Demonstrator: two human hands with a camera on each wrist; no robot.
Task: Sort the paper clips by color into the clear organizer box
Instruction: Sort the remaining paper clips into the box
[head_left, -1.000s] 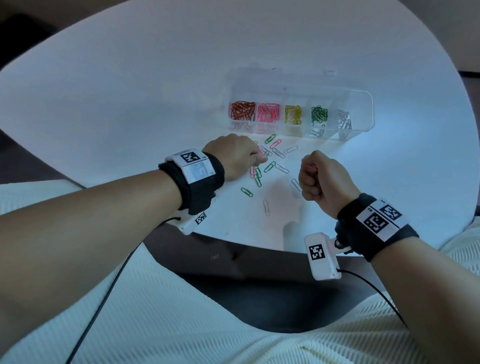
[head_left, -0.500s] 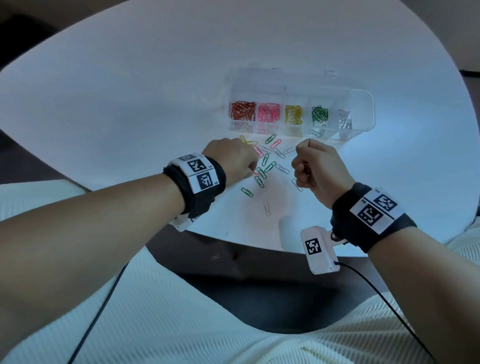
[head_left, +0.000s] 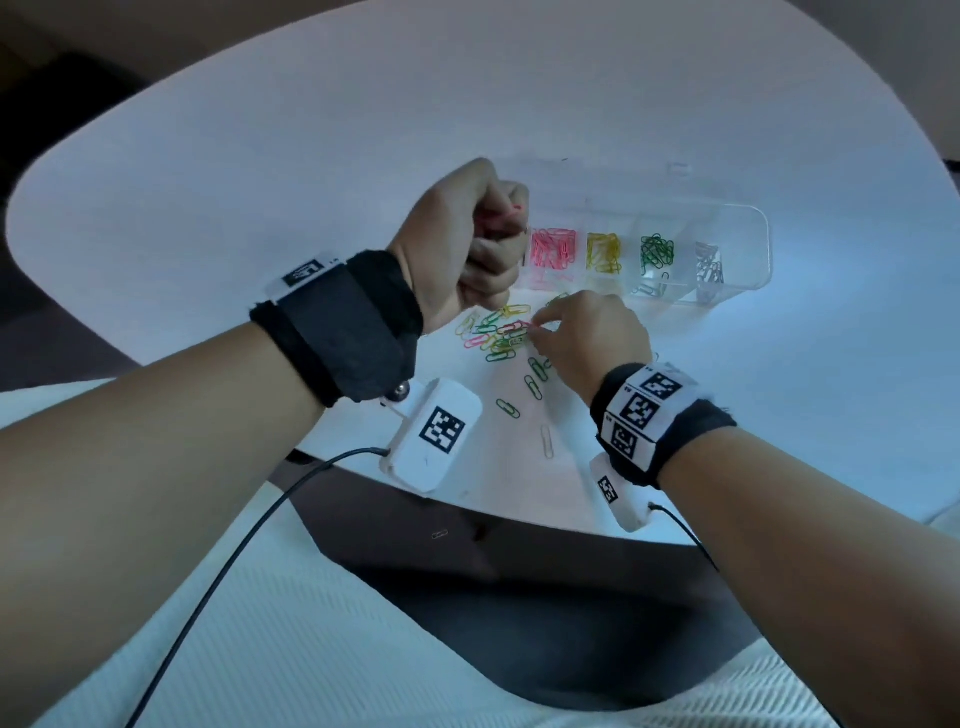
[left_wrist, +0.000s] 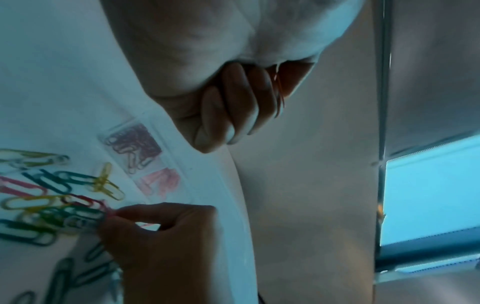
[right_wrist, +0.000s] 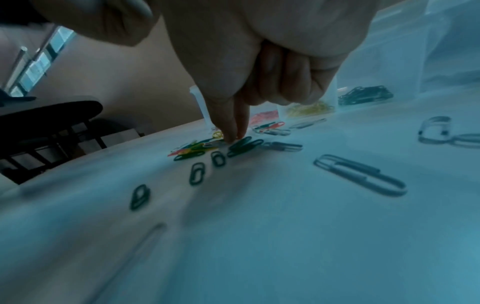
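Observation:
The clear organizer box (head_left: 753, 249) lies at the back right, with pink (head_left: 553, 249), yellow (head_left: 602, 252), green (head_left: 657, 252) and silver clips (head_left: 709, 265) in separate compartments. My left hand (head_left: 498, 239) is raised in a fist in front of the box's left end and hides it; it grips red clips (left_wrist: 279, 90). The left wrist view shows the red compartment (left_wrist: 135, 144) below it. My right hand (head_left: 535, 332) is down on the loose pile (head_left: 493, 332), thumb and forefinger pinching the end of a pinkish-red clip (left_wrist: 103, 205).
Single green clips (head_left: 535, 384) and a silver one (head_left: 546, 441) lie between the pile and the near edge of the white table (head_left: 467, 499). One clip (head_left: 439, 534) lies on the dark floor below. A dark chair (right_wrist: 52, 115) stands beyond the table's left side.
My left hand rose from the pile and moved back to the box's left end with clips in its fist. My right hand dropped from a raised fist onto the pile and pinched a clip.

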